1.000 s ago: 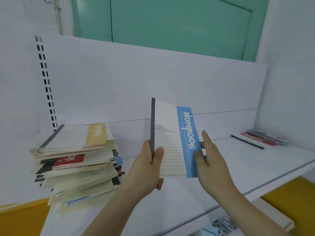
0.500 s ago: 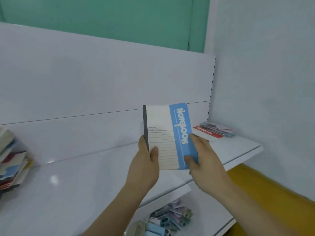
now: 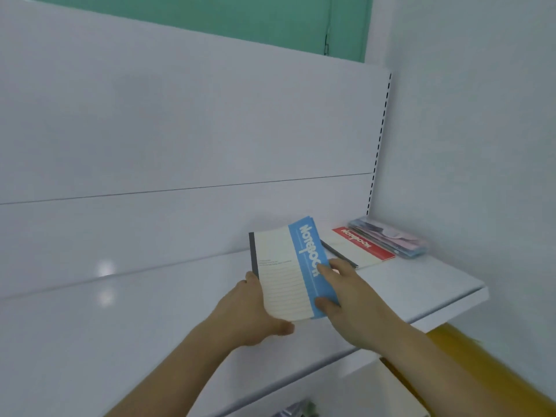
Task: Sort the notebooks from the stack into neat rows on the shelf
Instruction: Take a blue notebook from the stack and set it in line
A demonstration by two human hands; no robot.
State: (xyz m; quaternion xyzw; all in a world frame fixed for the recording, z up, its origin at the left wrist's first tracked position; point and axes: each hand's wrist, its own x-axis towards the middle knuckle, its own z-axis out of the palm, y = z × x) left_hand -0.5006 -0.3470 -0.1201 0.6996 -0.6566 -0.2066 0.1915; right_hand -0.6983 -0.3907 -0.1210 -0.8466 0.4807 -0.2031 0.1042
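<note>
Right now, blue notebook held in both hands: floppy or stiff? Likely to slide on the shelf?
Blue notebook probably bends a little: thin, soft cover, and both hands support its edges. Likely light, since fingertips seem enough to hold it. The shelf looks glossy, so it may slide easily once laid flat.

Blue-banded cream notebook (image 3: 285, 272); red-banded notebook (image 3: 361, 246); white shelf (image 3: 421, 284)
</note>
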